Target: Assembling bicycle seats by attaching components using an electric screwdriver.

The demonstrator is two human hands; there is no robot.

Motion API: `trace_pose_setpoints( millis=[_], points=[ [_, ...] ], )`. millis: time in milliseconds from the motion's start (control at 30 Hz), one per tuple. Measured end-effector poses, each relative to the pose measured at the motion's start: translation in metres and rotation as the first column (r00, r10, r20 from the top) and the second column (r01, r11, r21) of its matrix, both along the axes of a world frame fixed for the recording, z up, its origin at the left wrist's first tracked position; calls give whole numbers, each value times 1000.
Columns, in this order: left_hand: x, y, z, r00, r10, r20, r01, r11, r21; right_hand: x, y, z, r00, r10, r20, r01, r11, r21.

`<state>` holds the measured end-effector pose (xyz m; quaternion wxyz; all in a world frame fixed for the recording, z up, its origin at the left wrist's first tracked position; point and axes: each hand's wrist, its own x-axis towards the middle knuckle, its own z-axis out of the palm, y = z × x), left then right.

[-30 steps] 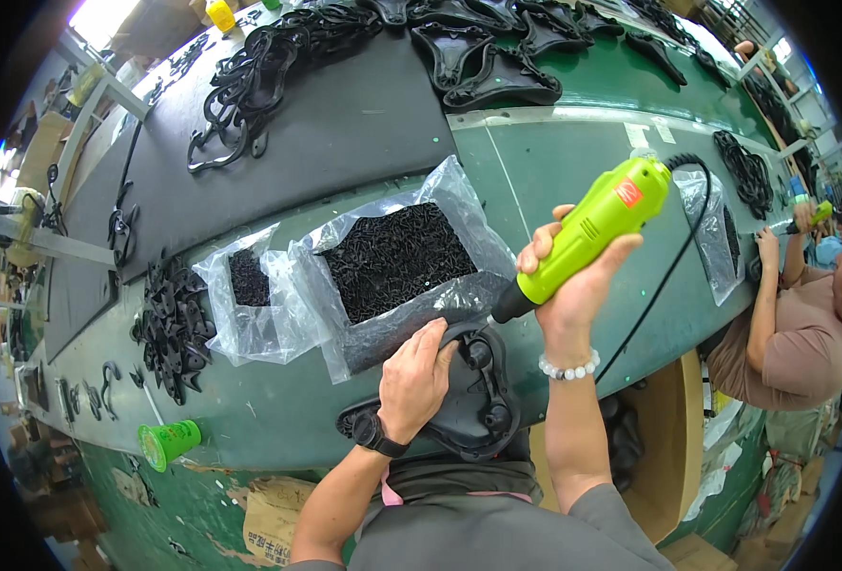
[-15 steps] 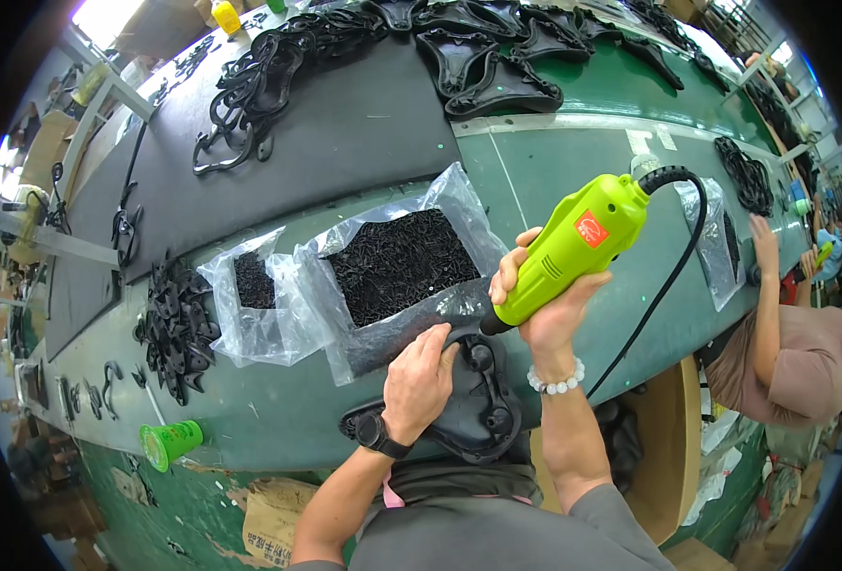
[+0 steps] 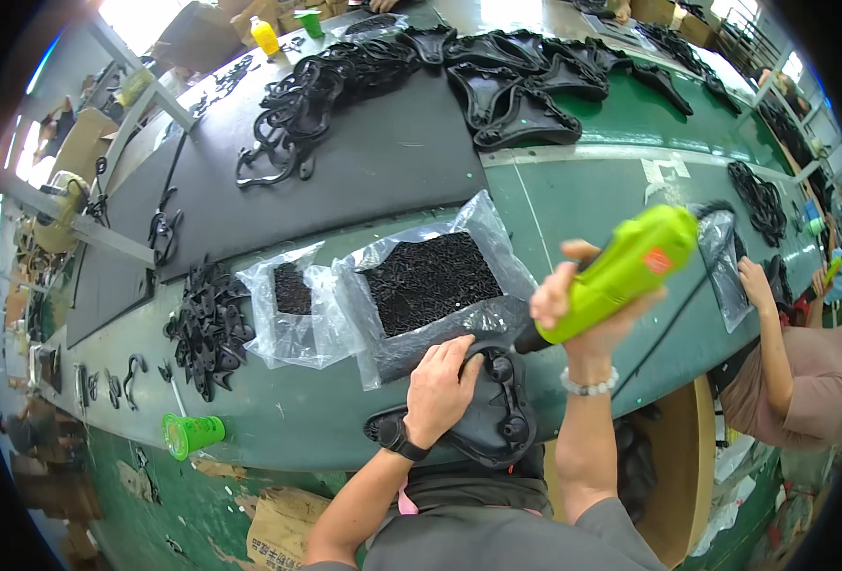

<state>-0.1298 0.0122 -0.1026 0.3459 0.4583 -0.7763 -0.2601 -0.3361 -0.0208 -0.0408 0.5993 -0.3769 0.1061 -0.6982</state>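
My left hand (image 3: 440, 385) grips the upper left edge of a black plastic bicycle saddle base (image 3: 483, 438), its fingertips near the upper end. The base lies underside up at the table's near edge. My right hand (image 3: 597, 333) is wrapped round a lime-green electric screwdriver (image 3: 635, 257), blurred by motion. Its dark nose points down left, close to the base's upper post; whether it touches cannot be told. Just beyond lies an opened clear bag (image 3: 502, 319) filled with small black screws (image 3: 430, 285). Whether my left fingertips pinch a screw is hidden.
A smaller clear bag (image 3: 297, 343), a heap of black plastic parts (image 3: 207, 328) and a green cup (image 3: 191, 436) lie left. Several saddle bases (image 3: 526, 119) lie at the back. The screwdriver's cable (image 3: 673, 319) hangs right, towards a co-worker (image 3: 792, 381). A cardboard box (image 3: 692, 466) stands below.
My right hand and the screwdriver have swung right and tilted lower; its nose sits slightly further right. My left hand keeps its place on the base. The co-worker's hand has come down towards a bag.
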Motion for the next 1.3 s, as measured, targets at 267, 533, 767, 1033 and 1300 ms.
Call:
trace_pose_setpoints(
  millis=[267, 533, 767, 1033, 1300],
  points=[
    [67, -93, -2, 853, 353, 385, -240, 919, -311, 45, 66, -3, 998, 5, -68, 4, 991, 135],
    [62, -101, -24, 908, 327, 262, -198, 886, -419, 75, 94, -21, 948, -41, -316, 126, 960, 251],
    [76, -90, -8, 920, 310, 241, -179, 878, -444, 76, 87, -2, 957, -185, -222, 245, 926, 287],
    [54, -58, 17, 993, -9, 116, 65, 873, -483, 52, 85, 11, 952, -263, -155, 289, 940, 182],
    [11, 7, 41, 921, -369, 121, 383, 815, -435, 63, 98, 30, 840, -505, -197, 514, 858, -8]
  ],
)
